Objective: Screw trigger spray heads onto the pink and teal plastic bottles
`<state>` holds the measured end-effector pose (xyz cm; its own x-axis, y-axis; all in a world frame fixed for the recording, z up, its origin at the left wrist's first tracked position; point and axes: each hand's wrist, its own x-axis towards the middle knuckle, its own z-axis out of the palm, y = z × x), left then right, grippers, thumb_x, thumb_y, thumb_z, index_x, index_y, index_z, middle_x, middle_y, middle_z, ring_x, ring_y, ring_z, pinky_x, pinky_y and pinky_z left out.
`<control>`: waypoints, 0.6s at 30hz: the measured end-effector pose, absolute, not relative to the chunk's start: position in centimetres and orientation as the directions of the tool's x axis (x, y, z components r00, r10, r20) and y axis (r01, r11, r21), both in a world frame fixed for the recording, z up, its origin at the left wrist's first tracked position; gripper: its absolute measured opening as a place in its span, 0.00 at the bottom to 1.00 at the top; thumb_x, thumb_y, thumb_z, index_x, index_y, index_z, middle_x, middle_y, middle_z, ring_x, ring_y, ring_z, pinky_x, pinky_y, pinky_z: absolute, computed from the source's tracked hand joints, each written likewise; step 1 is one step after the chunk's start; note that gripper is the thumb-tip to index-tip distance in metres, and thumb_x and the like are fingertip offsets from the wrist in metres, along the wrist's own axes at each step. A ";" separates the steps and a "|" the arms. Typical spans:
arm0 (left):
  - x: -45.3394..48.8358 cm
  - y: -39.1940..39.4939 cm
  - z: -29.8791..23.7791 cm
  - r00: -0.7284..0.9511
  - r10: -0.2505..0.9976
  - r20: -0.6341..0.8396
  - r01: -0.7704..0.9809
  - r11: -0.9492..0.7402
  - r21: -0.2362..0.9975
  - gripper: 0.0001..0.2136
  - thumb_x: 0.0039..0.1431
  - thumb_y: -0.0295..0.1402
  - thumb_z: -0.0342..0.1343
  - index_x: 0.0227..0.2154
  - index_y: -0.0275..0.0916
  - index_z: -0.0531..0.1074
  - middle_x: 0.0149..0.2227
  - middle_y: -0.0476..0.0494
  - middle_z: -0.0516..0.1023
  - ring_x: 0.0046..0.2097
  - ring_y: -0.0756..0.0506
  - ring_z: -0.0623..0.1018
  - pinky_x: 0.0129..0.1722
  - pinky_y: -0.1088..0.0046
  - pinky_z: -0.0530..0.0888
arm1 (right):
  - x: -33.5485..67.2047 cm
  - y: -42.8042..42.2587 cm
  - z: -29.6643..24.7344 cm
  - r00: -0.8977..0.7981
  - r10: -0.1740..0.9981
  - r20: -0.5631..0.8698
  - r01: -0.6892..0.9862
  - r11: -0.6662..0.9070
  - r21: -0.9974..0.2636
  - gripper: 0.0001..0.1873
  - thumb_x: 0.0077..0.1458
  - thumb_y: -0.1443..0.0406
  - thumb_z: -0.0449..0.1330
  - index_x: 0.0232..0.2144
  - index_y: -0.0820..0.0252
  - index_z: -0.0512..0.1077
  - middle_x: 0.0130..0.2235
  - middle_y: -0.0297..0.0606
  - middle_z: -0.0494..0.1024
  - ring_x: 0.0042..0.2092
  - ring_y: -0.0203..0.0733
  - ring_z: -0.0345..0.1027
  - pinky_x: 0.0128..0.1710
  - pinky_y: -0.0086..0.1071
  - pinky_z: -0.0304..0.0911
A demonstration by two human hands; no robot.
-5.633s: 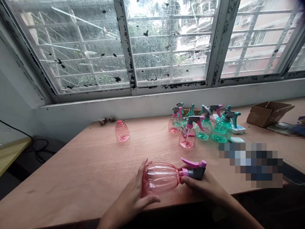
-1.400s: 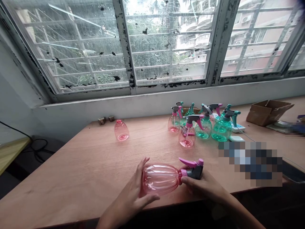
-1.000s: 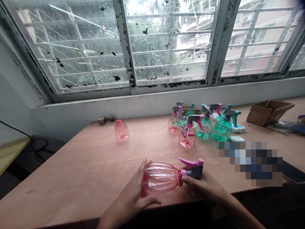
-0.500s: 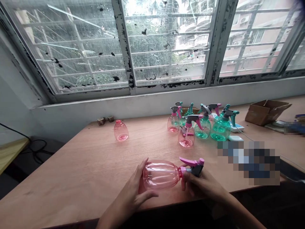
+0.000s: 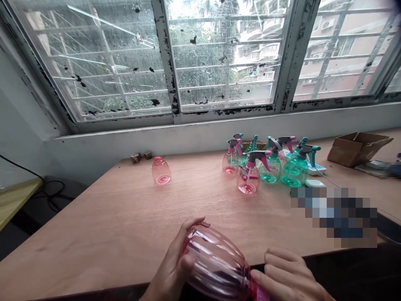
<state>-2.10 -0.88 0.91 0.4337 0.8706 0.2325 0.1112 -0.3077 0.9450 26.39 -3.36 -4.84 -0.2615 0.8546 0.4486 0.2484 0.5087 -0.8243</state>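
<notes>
A clear pink spray bottle (image 5: pixel 216 261) is tilted at the table's front edge, its base up to the left and its neck down to the right. Around the base end, my left hand (image 5: pixel 177 263) is closed, thumb on the near side and fingers over the far side. My right hand (image 5: pixel 290 274) has its fingers curled at the pink collar (image 5: pixel 259 290) of the neck. The trigger head is out of sight below the frame. On the table's far left stands an open-necked pink bottle (image 5: pixel 161 171) without a spray head.
Several pink and green spray bottles (image 5: pixel 271 167) stand grouped at the back right. Beyond them are an open cardboard box (image 5: pixel 357 150) and a white device (image 5: pixel 316 169). Two small brown blocks (image 5: pixel 140 157) sit by the wall. A blurred patch covers something on the right.
The spray bottle has come down toward me and tilted, neck end lower. My right hand has shifted from the trigger head to the collar, and the head has left the view.
</notes>
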 end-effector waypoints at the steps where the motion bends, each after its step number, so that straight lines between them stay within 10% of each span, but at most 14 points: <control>1: -1.7 -1.2 1.1 0.372 0.899 0.233 0.123 -0.296 0.947 0.33 0.61 0.64 0.48 0.58 0.45 0.66 0.56 0.40 0.74 0.56 0.32 0.74 0.56 0.58 0.73 | 26.2 -3.4 -4.9 -0.277 0.841 0.465 0.233 0.528 -0.817 0.22 0.44 0.43 0.70 0.34 0.50 0.83 0.16 0.38 0.76 0.20 0.49 0.69 0.29 0.44 0.69; 10: 0.7 -1.5 -0.6 0.110 0.716 0.689 0.250 -0.691 0.678 0.20 0.68 0.52 0.50 0.56 0.48 0.65 0.51 0.40 0.71 0.52 0.35 0.72 0.45 0.62 0.76 | 23.7 -2.5 -5.0 0.056 0.950 0.307 0.102 0.300 -0.948 0.21 0.53 0.43 0.64 0.27 0.53 0.78 0.22 0.37 0.79 0.23 0.46 0.71 0.24 0.34 0.64; 18: 0.7 -1.2 -0.6 0.160 0.585 0.795 0.334 -0.790 0.514 0.21 0.68 0.45 0.53 0.59 0.44 0.62 0.53 0.36 0.67 0.48 0.37 0.71 0.36 0.67 0.74 | 21.8 -1.2 -3.9 -0.091 0.996 -0.006 -0.435 -0.045 -0.899 0.25 0.49 0.43 0.68 0.27 0.56 0.67 0.19 0.22 0.57 0.20 0.29 0.42 0.20 0.25 0.43</control>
<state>0.67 -1.17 -0.57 0.1597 0.5847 0.7954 0.3341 -0.7902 0.5138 21.82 -1.22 -3.95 -0.0913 0.9958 -0.0061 -0.4352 -0.0454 -0.8992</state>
